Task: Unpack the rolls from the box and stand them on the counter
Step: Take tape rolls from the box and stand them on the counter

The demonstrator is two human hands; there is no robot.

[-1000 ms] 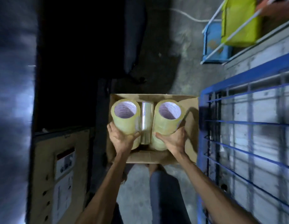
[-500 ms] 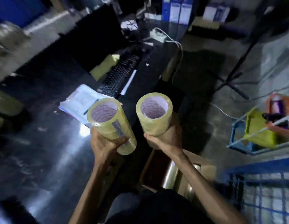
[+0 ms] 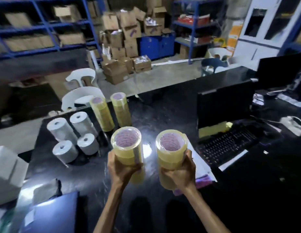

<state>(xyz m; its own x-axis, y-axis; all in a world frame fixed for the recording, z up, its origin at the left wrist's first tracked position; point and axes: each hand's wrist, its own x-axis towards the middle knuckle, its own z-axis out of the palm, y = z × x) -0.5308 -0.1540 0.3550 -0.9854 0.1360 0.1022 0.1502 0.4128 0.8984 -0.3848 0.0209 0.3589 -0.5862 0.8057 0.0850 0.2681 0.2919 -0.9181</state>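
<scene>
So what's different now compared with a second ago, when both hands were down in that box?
Both stacks of tape rolls came up out of the box and across to the black counter. The left hand holds its left stack above the counter, the right hand its right stack. The view swung from the floor to the counter, where two tape stacks already stand. The grips are unchanged; nothing has been let go.

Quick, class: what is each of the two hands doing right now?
Left hand: closed around a tape stack, held upright above the counter.
Right hand: closed around another tape stack, also upright.
</scene>
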